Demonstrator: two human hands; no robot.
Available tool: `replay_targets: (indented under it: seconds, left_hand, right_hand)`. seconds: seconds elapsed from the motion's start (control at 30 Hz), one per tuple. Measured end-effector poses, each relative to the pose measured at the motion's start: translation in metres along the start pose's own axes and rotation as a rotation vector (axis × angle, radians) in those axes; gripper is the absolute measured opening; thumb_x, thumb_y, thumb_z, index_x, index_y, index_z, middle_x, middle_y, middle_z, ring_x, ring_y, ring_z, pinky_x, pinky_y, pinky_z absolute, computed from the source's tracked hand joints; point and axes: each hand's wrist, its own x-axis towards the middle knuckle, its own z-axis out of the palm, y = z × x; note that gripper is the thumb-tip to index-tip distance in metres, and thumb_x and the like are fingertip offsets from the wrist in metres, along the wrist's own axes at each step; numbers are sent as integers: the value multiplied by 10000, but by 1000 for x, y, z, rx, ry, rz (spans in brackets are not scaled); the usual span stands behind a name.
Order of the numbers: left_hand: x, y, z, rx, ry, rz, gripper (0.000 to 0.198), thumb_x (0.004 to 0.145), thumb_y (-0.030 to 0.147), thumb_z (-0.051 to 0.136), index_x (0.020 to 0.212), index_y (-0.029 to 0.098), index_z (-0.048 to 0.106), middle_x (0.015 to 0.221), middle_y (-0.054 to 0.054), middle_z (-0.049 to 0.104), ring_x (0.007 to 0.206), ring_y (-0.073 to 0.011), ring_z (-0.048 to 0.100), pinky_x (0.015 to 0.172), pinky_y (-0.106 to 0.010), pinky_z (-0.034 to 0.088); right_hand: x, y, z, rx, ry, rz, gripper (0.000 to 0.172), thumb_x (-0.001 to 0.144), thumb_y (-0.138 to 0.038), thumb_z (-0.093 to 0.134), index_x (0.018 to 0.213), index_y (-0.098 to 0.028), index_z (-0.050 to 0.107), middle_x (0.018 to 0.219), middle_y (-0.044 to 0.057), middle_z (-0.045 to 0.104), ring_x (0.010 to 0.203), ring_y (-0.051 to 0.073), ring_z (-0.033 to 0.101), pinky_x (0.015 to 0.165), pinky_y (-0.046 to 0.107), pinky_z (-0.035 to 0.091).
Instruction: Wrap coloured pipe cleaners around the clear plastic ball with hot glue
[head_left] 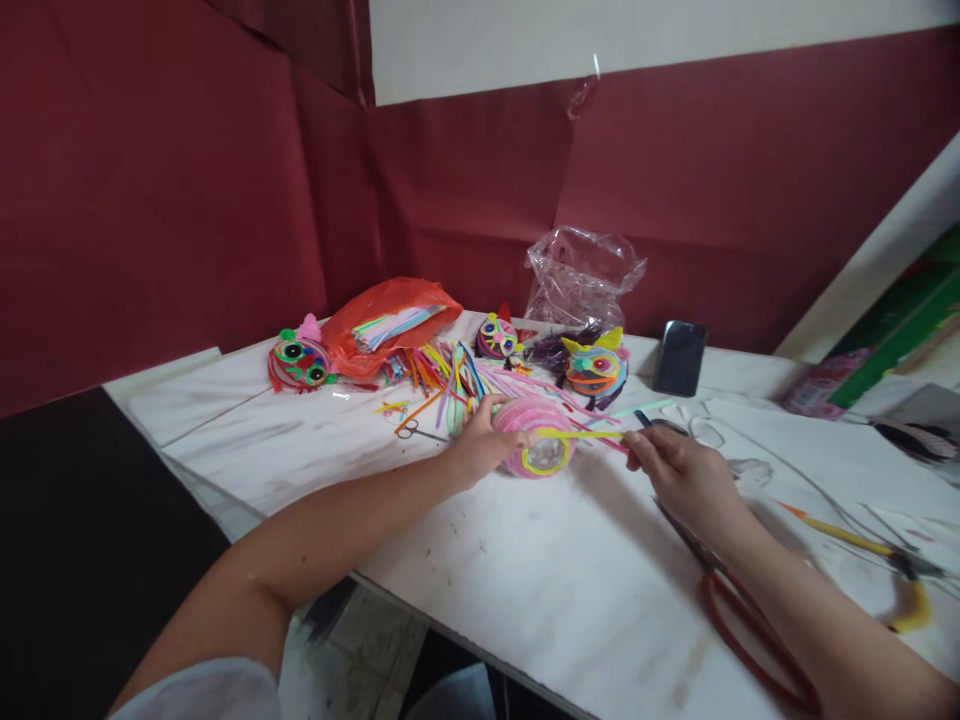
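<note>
My left hand [481,447] is closed around the left side of a round pink craft piece [537,438] wound with coloured strips, resting on the white table [525,560]. A yellow-green paper strip [581,434] runs from that piece to my right hand [675,470], which pinches the strip's far end. Loose coloured paper strips [457,375] lie just behind the pink piece.
Three finished animal-face craft balls stand behind: [301,362], [497,337], [596,368]. An orange bag [390,318] of strips, a clear plastic bag [581,275], a dark phone [679,357], small scissors [414,430], red-handled scissors [750,620] and a yellow tool [847,535] lie around.
</note>
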Motion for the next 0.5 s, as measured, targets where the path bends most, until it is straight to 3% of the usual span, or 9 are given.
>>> replay_targets:
  seconds: [0.13,0.27,0.37,0.5]
  left_hand:
    - [-1,3,2,19,15,18,592,556,208,826,1080,225,551,916,-15,632,911,-201,605,834,-317,481]
    - [5,12,-1,-61,66,61,525,559,196,782,1030,208,550,912,-6,647,865,-172,613,812,-298,484]
    - [16,27,-7,-207,145,150,477,623,310,753,1041,205,550,965,-27,674,908,-188,639,822,-323,508]
    - [32,57,-17,-314,104,170,449,696,372,701,1084,192,564,1019,-52,707,932,-205,663,811,-360,543]
  right_hand:
    - [-1,2,2,169,-8,108,480,837,-614,484,587,-225,615,511,35,632,443,170,538,454,295,398]
    - [10,11,-4,593,111,265,394,829,-551,566,634,-211,611,565,54,650,486,162,530,477,298,421]
    - [20,16,-8,779,219,330,316,718,-516,689,691,-214,602,596,28,645,481,132,495,476,281,407]
    - [28,17,-13,835,266,428,326,605,-464,759,652,-202,572,588,5,624,472,96,457,470,256,382]
